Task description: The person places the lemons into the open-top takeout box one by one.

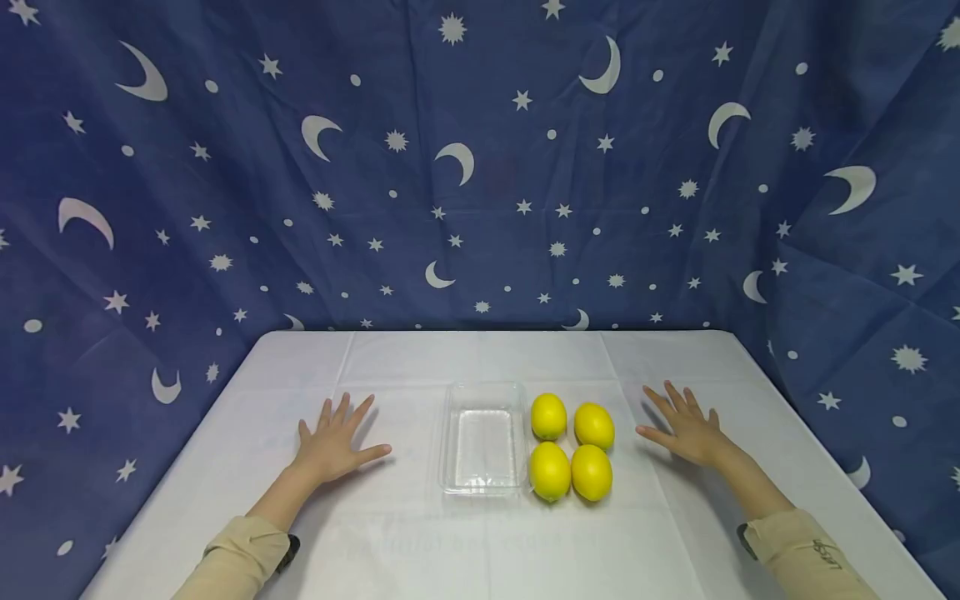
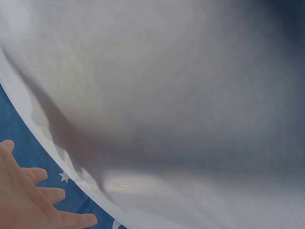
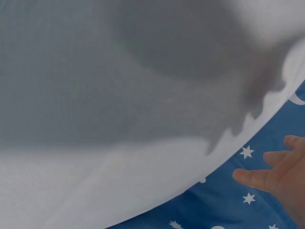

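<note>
Palm down over the white table, my left hand (image 1: 332,448) has its fingers spread and holds nothing. To its right lies a clear plastic container (image 1: 482,450), open at the top with nothing inside. Several yellow lemons are clustered just right of that container: a back left lemon (image 1: 549,417), a back right lemon (image 1: 594,426), a front left lemon (image 1: 551,472) and a front right lemon (image 1: 592,472). My right hand (image 1: 692,435), also spread and holding nothing, is apart from the lemons on their right. In the wrist views, fingers of the left hand (image 2: 28,200) and right hand (image 3: 281,176) show at the lower corners.
A white cloth covers the table (image 1: 420,542), with creases running across it. Behind and along the sides hangs a dark blue curtain (image 1: 495,167) printed with moons and stars. Shadows of the arms fall on the cloth in both wrist views.
</note>
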The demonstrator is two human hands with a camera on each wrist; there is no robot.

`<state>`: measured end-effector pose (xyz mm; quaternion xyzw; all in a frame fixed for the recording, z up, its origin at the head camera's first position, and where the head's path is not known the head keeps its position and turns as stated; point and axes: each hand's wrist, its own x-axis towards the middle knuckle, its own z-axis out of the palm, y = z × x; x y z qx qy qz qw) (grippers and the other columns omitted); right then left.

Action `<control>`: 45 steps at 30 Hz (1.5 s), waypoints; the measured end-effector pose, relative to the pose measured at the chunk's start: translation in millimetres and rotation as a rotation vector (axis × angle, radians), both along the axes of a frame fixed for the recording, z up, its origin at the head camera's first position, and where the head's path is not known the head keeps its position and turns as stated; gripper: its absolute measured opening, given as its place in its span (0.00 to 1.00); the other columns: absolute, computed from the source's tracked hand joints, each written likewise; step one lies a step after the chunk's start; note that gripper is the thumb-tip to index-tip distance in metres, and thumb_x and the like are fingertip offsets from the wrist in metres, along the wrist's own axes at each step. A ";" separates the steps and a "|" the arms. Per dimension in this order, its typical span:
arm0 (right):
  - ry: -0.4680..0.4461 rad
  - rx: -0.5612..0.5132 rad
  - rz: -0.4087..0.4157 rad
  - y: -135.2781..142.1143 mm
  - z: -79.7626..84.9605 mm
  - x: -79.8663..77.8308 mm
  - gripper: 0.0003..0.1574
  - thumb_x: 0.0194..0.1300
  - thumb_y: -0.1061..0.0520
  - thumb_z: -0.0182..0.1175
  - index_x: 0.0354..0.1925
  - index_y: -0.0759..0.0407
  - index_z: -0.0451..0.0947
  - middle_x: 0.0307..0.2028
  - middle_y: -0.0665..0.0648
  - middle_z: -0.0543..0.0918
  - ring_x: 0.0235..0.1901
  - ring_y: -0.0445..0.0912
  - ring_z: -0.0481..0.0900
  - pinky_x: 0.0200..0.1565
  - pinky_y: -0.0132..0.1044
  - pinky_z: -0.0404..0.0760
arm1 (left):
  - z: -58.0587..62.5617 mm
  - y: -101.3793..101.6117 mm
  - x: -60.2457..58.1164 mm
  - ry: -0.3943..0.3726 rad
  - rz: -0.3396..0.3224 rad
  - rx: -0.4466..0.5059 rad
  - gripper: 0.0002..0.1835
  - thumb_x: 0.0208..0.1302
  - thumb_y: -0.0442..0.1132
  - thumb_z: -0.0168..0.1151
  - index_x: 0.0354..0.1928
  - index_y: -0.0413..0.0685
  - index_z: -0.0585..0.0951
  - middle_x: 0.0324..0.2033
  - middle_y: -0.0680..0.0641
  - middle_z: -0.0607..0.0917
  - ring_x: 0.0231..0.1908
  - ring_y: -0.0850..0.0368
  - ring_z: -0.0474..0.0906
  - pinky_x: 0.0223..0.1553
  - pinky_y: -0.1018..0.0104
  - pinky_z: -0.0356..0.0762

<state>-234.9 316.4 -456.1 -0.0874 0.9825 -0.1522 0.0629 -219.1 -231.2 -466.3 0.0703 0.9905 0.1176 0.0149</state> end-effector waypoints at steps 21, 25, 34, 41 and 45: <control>0.074 0.073 0.055 -3.1 10.2 -8.1 0.50 0.60 0.33 0.56 0.67 0.63 0.59 0.65 0.77 0.57 0.61 0.74 0.59 0.50 0.76 0.65 | 3.3 0.0 -15.2 0.152 -0.080 0.028 0.45 0.54 0.66 0.60 0.67 0.45 0.65 0.61 0.32 0.70 0.61 0.30 0.64 0.57 0.31 0.64; 0.079 0.066 0.058 -3.8 13.8 -7.0 0.46 0.61 0.37 0.58 0.66 0.65 0.61 0.63 0.79 0.59 0.59 0.75 0.62 0.51 0.73 0.68 | 3.5 0.8 -15.1 0.183 -0.101 0.056 0.42 0.55 0.61 0.62 0.65 0.42 0.68 0.58 0.35 0.75 0.57 0.33 0.70 0.53 0.37 0.72; 0.120 -0.045 0.068 -4.5 12.6 -7.2 0.36 0.65 0.46 0.58 0.62 0.69 0.66 0.58 0.76 0.70 0.57 0.70 0.68 0.57 0.64 0.69 | 8.2 3.1 -12.1 0.166 -0.067 0.093 0.37 0.55 0.59 0.63 0.60 0.40 0.73 0.54 0.34 0.78 0.53 0.34 0.74 0.48 0.39 0.76; 0.107 -0.082 0.037 -6.8 10.6 -6.3 0.31 0.66 0.50 0.56 0.59 0.69 0.70 0.56 0.73 0.74 0.56 0.68 0.70 0.57 0.63 0.70 | 5.5 5.6 -9.9 0.182 -0.050 0.107 0.33 0.57 0.57 0.62 0.56 0.40 0.76 0.50 0.35 0.81 0.49 0.37 0.77 0.48 0.42 0.77; 0.113 -0.084 0.041 -8.4 12.8 -6.2 0.29 0.66 0.51 0.56 0.58 0.69 0.71 0.52 0.72 0.77 0.52 0.67 0.74 0.52 0.61 0.75 | 5.6 7.6 -9.2 0.181 -0.039 0.111 0.30 0.58 0.55 0.62 0.54 0.40 0.77 0.49 0.35 0.81 0.49 0.36 0.77 0.49 0.42 0.76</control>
